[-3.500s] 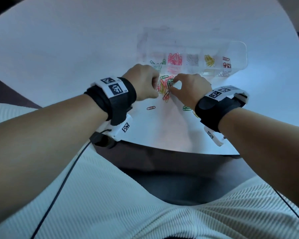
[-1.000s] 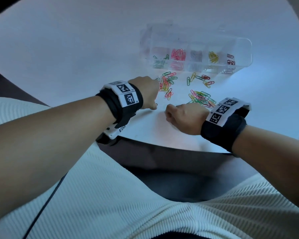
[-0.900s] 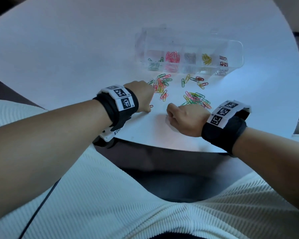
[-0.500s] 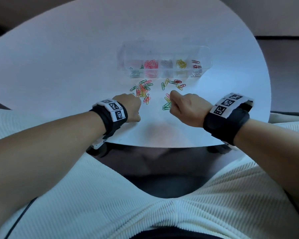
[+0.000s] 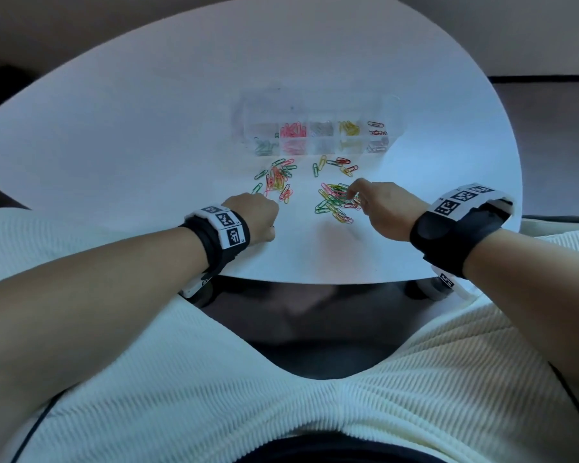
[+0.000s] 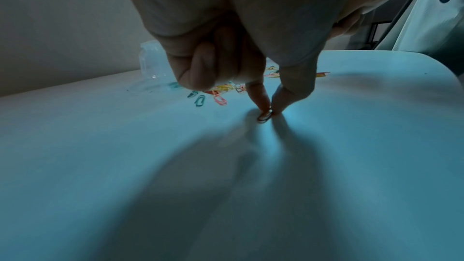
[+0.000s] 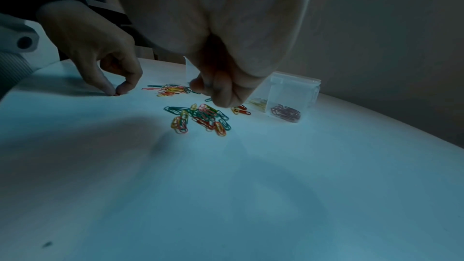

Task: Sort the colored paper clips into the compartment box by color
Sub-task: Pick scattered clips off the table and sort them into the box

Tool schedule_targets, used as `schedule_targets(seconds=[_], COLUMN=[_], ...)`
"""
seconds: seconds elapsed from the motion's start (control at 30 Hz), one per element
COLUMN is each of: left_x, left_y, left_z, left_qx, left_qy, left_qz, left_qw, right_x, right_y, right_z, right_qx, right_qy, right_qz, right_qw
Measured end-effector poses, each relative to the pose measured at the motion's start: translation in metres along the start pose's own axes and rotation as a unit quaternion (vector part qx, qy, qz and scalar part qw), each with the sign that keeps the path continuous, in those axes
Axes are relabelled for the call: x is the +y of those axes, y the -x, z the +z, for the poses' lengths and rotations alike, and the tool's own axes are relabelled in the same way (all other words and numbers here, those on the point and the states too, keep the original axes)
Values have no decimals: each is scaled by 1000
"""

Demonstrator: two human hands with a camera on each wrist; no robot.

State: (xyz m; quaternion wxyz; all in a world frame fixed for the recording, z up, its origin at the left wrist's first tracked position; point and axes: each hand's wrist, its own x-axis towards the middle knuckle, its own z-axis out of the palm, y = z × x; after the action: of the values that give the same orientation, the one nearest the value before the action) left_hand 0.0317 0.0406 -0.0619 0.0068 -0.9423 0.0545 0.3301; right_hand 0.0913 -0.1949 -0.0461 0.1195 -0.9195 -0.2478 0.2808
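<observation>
1. A single paper clip (image 6: 264, 116) is pinched against the white table (image 5: 147, 135) by the left hand (image 5: 253, 217).
2. The right hand (image 5: 383, 208) is held curled above the mixed clip pile (image 7: 200, 118); whether anything is gripped cannot be told.
3. The clear compartment box (image 5: 318, 135) lies beyond both piles.
4. Only black-and-white coded tags are shown on the wristbands (image 5: 458, 202); no readable writing.

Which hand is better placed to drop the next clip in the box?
Left, probably. The left hand already pinches a lone clip against the table. The right hand only hovers over the mixed pile, though it is nearer the box.
</observation>
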Motion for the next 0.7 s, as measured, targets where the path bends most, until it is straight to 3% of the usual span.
schedule_targets(seconds=[0.3, 0.5, 0.6, 0.7], left_x=[2, 3, 4, 14], left_y=[-3, 1, 1, 2], left_z=[1, 3, 0, -16], left_qx=[-26, -45, -52, -25], left_qy=[10, 9, 90, 238], left_qz=[8, -1, -16, -8], left_qw=[1000, 999, 994, 971], right_x=[5, 4, 4, 9], right_y=[-3, -1, 0, -3], right_z=[1, -9, -16, -22], right_qx=[5, 64, 98, 109], right_qy=[32, 52, 41, 42], right_qz=[0, 20, 23, 21], right_qw=[999, 996, 994, 993])
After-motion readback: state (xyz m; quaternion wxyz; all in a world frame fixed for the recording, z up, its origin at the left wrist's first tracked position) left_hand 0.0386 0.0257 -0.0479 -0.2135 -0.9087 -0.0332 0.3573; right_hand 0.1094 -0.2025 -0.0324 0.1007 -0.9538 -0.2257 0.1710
